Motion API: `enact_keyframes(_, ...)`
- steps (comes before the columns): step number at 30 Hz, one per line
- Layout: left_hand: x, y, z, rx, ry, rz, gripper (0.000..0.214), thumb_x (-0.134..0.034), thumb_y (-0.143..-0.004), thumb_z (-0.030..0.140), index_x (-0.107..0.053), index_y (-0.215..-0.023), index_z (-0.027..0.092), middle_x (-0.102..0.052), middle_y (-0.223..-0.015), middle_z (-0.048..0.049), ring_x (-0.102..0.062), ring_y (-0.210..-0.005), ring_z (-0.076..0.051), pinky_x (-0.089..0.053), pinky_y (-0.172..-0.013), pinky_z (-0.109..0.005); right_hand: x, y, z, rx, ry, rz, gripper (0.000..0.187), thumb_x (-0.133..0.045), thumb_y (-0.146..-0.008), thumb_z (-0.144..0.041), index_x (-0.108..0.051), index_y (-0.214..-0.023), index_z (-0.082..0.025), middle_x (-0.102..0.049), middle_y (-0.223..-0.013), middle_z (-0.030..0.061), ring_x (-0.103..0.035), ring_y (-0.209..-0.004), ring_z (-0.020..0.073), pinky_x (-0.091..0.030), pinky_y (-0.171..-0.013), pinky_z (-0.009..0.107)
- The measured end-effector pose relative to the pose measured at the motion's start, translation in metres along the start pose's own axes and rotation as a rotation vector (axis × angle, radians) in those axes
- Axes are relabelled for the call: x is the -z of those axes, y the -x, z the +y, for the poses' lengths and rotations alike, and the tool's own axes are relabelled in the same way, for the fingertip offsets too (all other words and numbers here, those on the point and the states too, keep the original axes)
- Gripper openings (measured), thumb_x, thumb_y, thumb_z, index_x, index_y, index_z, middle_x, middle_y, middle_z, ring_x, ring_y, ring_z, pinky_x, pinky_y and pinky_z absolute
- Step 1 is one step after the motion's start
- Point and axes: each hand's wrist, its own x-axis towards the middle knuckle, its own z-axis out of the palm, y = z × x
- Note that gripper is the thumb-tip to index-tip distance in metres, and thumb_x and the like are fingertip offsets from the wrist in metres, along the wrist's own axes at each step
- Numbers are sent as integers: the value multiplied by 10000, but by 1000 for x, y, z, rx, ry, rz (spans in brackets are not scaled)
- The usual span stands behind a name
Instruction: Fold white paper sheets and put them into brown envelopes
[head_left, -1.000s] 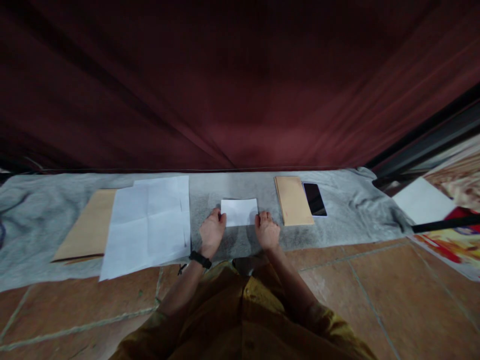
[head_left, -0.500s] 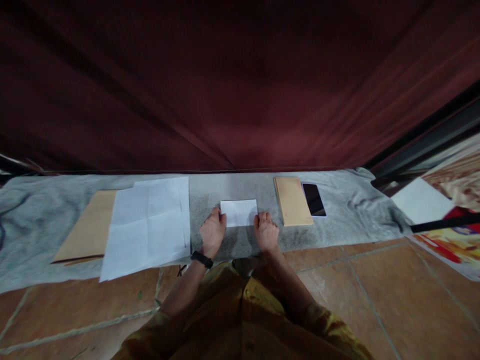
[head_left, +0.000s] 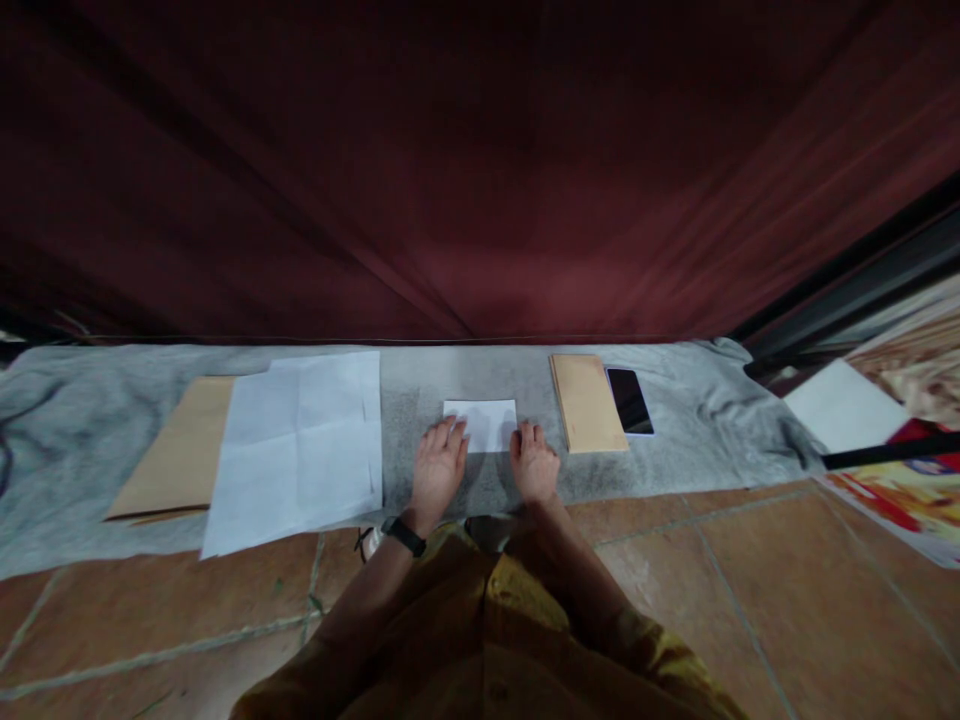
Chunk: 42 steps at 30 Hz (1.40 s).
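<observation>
A small white folded sheet of paper lies flat on the grey cloth in front of me. My left hand, with a dark band on its wrist, rests palm down at the sheet's left end. Its fingers are stretched out and a little apart, with their tips on the paper. At the right end, my right hand has its fingers bent and its thumb at the paper's edge, gripping it. The fingertips of that hand are partly hidden.
Large white creased sheets lie to the left, partly over brown envelopes. On the right are a stack of smaller brown envelopes and a phone. A grey cloth covers the surface, with a dark red curtain behind.
My left hand has shifted right from the sheet's left edge onto its top, and its fingers have straightened. My right hand stays at the right edge.
</observation>
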Motion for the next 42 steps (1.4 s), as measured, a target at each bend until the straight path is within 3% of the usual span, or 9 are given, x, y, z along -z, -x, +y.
enact_keyframes(4,-10,10,7,-101,16,-58,445,-383,-1034,312,-541,-1428,179,-463,-1577,-117,-388,-1481,-278,-350,-1200,-480,-2,1,1,-8,-19,2,350,-346,-1081,-335,-549,-1343,-226,-649,-1149,94,-656,-796,161,-424,-642,260)
enact_keyframes(11,-7,13,15,-94,-54,-181,589,-436,-1017,445,-411,-1546,187,-329,-1651,-126,-222,-1556,-280,-202,-1263,-533,-9,3,10,92,-124,121,328,-378,-1060,-283,-609,-1274,-188,-656,-1125,111,-645,-915,202,-471,-750,287)
enact_keyframes(15,-8,16,14,-107,-49,-176,640,-455,-1004,490,-370,-1567,198,-288,-1668,-124,-194,-1563,-288,-171,-1264,-555,-9,2,5,309,-264,193,378,-343,-1055,-267,-624,-1283,-158,-631,-1283,150,-580,-1170,236,-466,-986,383)
enact_keyframes(19,-12,17,12,-126,-60,-187,601,-466,-993,350,-375,-1559,168,-324,-1649,-150,-236,-1551,-295,-179,-1257,-567,-11,-2,-15,597,-328,79,465,-305,-1063,-285,-526,-1456,-170,-497,-1531,120,-420,-1423,213,-381,-1155,418)
enact_keyframes(21,-14,18,11,-144,-64,-190,580,-462,-975,269,-407,-1538,145,-350,-1634,-169,-252,-1545,-295,-184,-1256,-563,-14,-4,-24,662,-309,31,489,-287,-1066,-282,-482,-1500,-165,-465,-1568,110,-369,-1470,199,-344,-1197,425)
enact_keyframes(28,-26,19,12,-56,-22,-99,578,-354,-982,226,-383,-1535,62,-372,-1621,-176,-262,-1543,-258,-197,-1273,-505,-26,-7,-26,500,-79,78,473,-315,-1059,-223,-495,-1492,-162,-460,-1565,177,-344,-1493,260,-308,-1181,553)
enact_keyframes(33,-29,8,9,28,5,-75,611,-329,-999,279,-329,-1541,-3,-338,-1623,-228,-235,-1549,-279,-238,-1263,-491,-28,-4,-26,432,38,120,492,-376,-1057,-262,-441,-1532,-149,-375,-1610,204,-329,-1497,311,-316,-1164,557)
enact_keyframes(42,-28,-11,-3,86,7,-74,664,-353,-1008,371,-267,-1581,47,-320,-1639,-202,-208,-1558,-276,-197,-1269,-505,-29,-4,-26,315,60,122,570,-419,-1054,-373,-382,-1563,-117,-350,-1602,266,-385,-1463,351,-325,-1150,573)
